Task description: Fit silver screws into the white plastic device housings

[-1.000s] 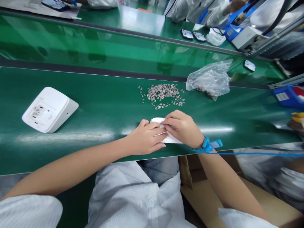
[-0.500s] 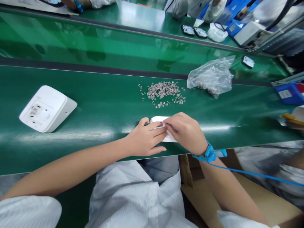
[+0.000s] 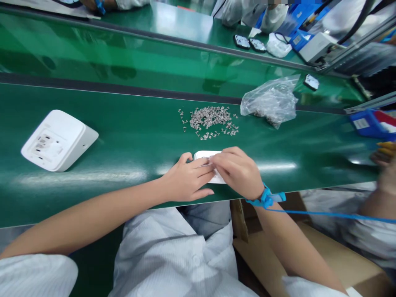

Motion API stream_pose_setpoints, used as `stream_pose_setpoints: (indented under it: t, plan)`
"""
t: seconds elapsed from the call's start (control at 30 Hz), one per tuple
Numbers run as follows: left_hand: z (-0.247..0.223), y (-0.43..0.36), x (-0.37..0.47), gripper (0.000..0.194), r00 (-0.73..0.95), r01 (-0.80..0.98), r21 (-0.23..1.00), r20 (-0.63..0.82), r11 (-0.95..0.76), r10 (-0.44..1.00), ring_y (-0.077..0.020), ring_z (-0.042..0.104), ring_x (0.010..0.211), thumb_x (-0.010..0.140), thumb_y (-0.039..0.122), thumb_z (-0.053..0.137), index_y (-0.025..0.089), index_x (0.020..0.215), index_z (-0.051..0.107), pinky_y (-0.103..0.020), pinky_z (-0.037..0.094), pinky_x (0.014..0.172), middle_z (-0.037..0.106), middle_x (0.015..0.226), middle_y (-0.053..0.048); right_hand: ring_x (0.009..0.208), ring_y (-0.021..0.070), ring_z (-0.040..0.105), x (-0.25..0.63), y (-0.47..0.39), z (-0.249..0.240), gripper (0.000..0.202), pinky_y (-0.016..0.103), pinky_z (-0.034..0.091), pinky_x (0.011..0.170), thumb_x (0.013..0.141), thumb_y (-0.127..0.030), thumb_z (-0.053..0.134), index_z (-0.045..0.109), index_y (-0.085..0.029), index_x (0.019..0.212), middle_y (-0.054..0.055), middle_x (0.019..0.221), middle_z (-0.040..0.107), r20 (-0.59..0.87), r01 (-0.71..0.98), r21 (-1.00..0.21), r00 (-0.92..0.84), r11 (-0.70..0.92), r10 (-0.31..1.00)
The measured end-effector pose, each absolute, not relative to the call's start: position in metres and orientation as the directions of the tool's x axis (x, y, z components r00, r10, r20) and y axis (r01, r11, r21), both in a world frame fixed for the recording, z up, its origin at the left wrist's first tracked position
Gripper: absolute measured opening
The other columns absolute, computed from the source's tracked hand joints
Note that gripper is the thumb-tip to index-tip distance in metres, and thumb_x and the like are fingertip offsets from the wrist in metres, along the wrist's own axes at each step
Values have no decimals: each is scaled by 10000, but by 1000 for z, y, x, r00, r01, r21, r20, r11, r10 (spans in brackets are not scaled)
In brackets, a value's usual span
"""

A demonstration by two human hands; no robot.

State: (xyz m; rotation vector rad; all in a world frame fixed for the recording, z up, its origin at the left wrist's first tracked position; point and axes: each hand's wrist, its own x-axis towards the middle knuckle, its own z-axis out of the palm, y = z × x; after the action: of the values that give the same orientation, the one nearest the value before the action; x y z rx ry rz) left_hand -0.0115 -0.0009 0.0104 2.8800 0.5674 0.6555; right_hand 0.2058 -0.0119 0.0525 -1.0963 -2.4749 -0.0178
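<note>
A white plastic piece (image 3: 219, 178) lies on the green bench near its front edge, largely covered by my hands. My left hand (image 3: 190, 178) rests over its left side with the fingers stretched out and apart. My right hand (image 3: 238, 171) is closed in a pinch above the piece, close to my left fingertips. Whatever is between those fingertips is too small or hidden to make out. A blue wrist strap (image 3: 266, 197) with a cord circles my right wrist. Beyond my hands lies a loose pile of small metal parts (image 3: 210, 117).
A white wedge-shaped housing (image 3: 58, 142) stands at the left. A clear plastic bag (image 3: 270, 101) with small dark parts lies behind, right of the pile. A blue bin (image 3: 368, 123) and a co-worker's hand (image 3: 388, 173) are at the right edge. A cardboard box (image 3: 266, 255) sits below the bench.
The view has shifted slightly. My right hand stays pinched over the white piece, moved only slightly; my left stays put. At the right edge a co-worker's hand has come into view by a yellow object.
</note>
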Motion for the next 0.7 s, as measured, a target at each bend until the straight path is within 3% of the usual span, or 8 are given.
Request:
stream_pose_setpoints:
  t: [0.1, 0.2, 0.37, 0.7]
  plan:
    - [11, -2, -12, 469, 848, 330, 176, 375, -927, 373, -273, 512, 1265, 1054, 484, 373, 142, 1286, 595, -433, 305, 871, 608, 1397, -126, 953, 261, 592, 205, -7, 48, 143, 405, 502, 851, 929, -159, 565, 665, -178, 1030, 81, 1000, 701, 437, 790, -262, -415, 554, 798]
    - [12, -2, -12, 506, 863, 331, 158, 347, -930, 366, -258, 536, 1205, 1056, 488, 367, 113, 1344, 546, -432, 310, 839, 623, 1362, -128, 912, 268, 573, 201, 0, 47, 125, 400, 490, 813, 845, -151, 599, 649, -183, 954, 75, 951, 675, 366, 831, -283, -368, 479, 855]
    - [15, -2, -12, 496, 879, 328, 146, 316, -933, 358, -242, 553, 1139, 1060, 486, 348, 110, 1298, 567, -429, 300, 806, 650, 1300, -121, 883, 273, 542, 196, 6, 49, 139, 401, 461, 788, 774, -131, 617, 632, -181, 902, 74, 914, 651, 249, 866, -275, -356, 418, 901]
    - [15, -3, -12, 518, 883, 341, 135, 293, -930, 366, -243, 538, 1131, 1058, 493, 357, 104, 1357, 523, -413, 304, 793, 654, 1275, -129, 915, 249, 574, 198, 14, 52, 143, 363, 460, 815, 789, -139, 716, 645, -165, 910, 50, 929, 649, 182, 826, -350, -402, 441, 897]
